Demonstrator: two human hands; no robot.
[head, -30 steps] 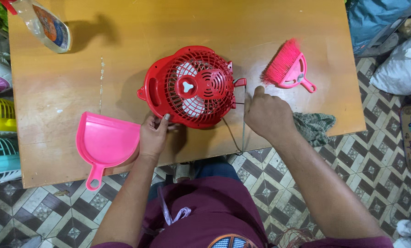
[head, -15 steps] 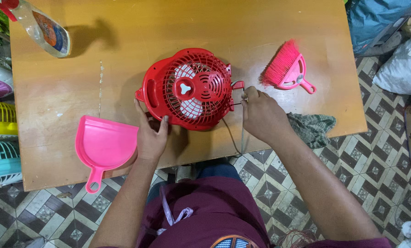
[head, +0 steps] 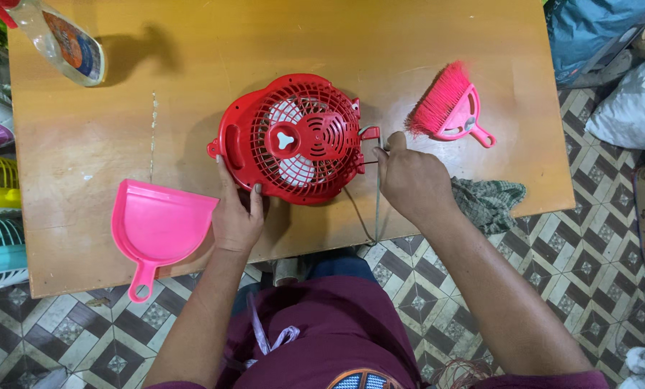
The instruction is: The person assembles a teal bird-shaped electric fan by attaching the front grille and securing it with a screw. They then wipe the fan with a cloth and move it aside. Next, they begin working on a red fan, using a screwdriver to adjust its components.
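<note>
Lying grille-up at the middle of the wooden desk (head: 445, 43), the red table fan (head: 293, 137) is steadied at its lower-left rim by the left hand (head: 237, 216), its grip closed there, while the right hand (head: 409, 180) is pinched on thin wire beside the fan's right edge.

A pink dustpan (head: 160, 227) lies near the front edge of the wooden surface (head: 481, 43). A pink hand brush (head: 448, 108) lies at the right, a grey-green cloth (head: 489, 203) just below it. A spray bottle (head: 61, 43) lies at the far left corner.
</note>
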